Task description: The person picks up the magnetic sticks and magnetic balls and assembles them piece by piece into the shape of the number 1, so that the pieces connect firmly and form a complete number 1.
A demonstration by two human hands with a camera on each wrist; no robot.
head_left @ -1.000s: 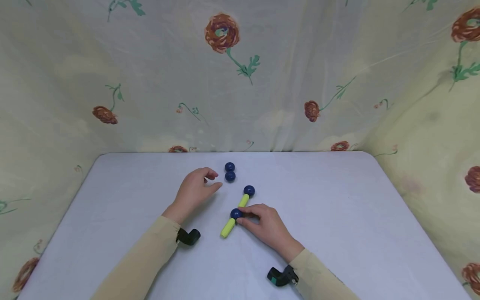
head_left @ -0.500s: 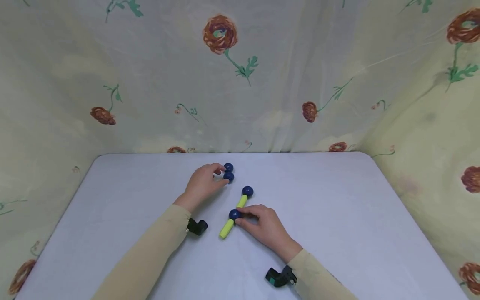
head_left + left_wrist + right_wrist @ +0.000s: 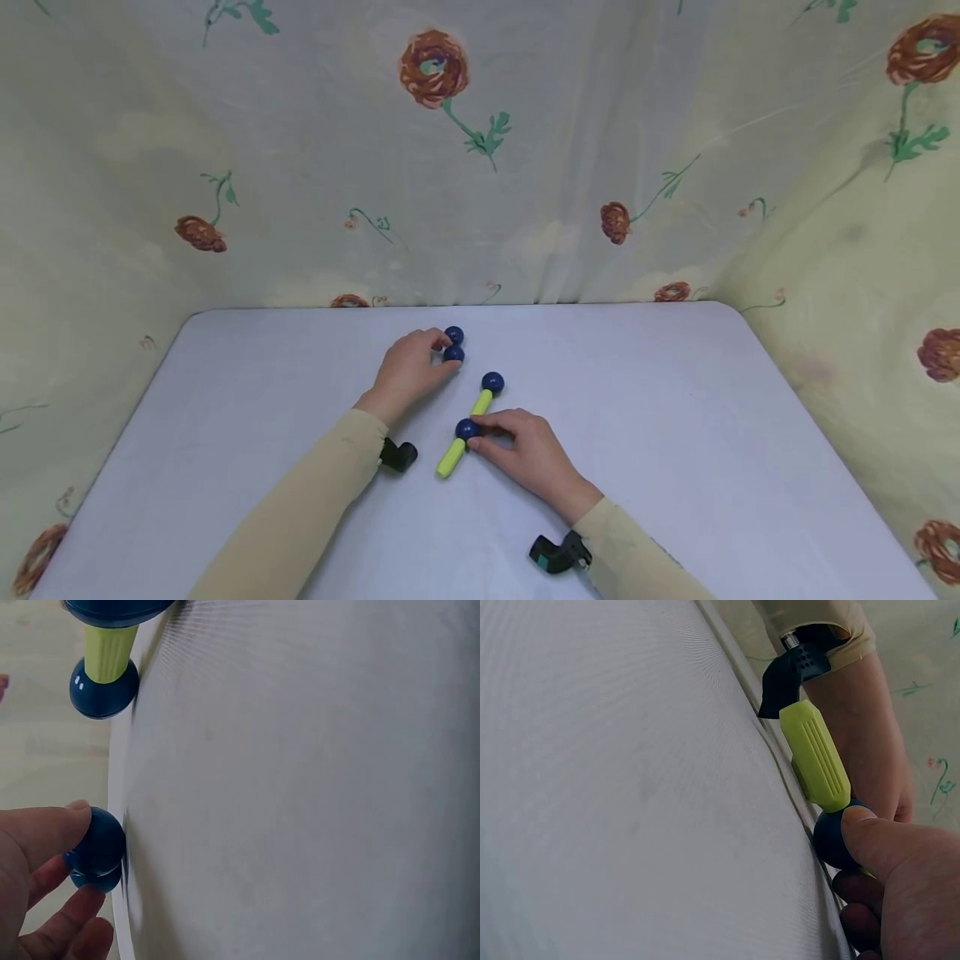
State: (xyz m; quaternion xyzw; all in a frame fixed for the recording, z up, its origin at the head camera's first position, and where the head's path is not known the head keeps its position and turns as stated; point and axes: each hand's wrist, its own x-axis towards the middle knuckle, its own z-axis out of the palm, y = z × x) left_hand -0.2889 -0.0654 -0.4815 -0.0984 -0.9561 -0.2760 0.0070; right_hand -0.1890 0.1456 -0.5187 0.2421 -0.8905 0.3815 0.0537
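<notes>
"Blue ball (image 3: 467, 429) near the middle of the table (image 3: 697, 467): who has it?"

"The right hand (image 3: 536, 454), pinching it between thumb and fingers. A yellow-green rod (image 3: 451, 458) runs from it toward the person; a second rod (image 3: 482, 403) leads the other way to a far ball (image 3: 492, 382)."

"And the left hand (image 3: 411, 367)?"

"Thumb and fingers pinching a pair of blue balls (image 3: 453, 352), one just behind the other, farther back."

"Beyond those?"

"Beige sleeves (image 3: 300, 508), a black device (image 3: 555, 553) at the right wrist, flowered cloth (image 3: 300, 125) behind the table."
</notes>
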